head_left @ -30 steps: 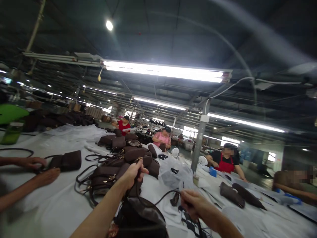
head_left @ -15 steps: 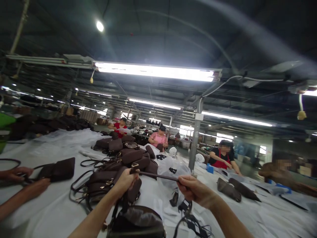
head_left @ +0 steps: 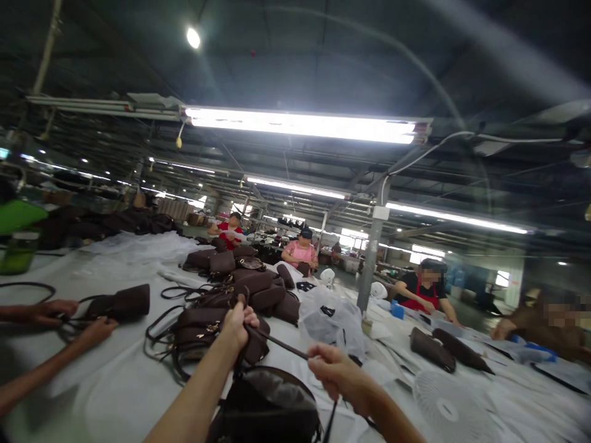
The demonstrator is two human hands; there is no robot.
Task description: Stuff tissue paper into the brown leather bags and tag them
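Observation:
A dark brown strap [head_left: 281, 346] runs between my two hands, over an open dark bag [head_left: 268, 406] with a greyish lining. My left hand [head_left: 237, 323] grips the strap near its upper end, fingers closed, beside the pile of brown bags [head_left: 249, 289]. Lower and to the right, my right hand [head_left: 335, 369] pinches the strap, and a length of it hangs below the fingers. The open bag sits on the white-covered table [head_left: 115, 394] just below my hands.
At the left, another person's hands [head_left: 92, 332] hold a brown bag [head_left: 132, 303]. A clear plastic bag [head_left: 330, 320] lies beyond my right hand. Two brown pieces [head_left: 431, 349] and a white fan [head_left: 446, 406] are to the right. People work across the table.
My right hand has moved left and lower, and the strap now slopes down to the right. My left hand is slightly higher. The view has shifted, bringing the white fan into sight.

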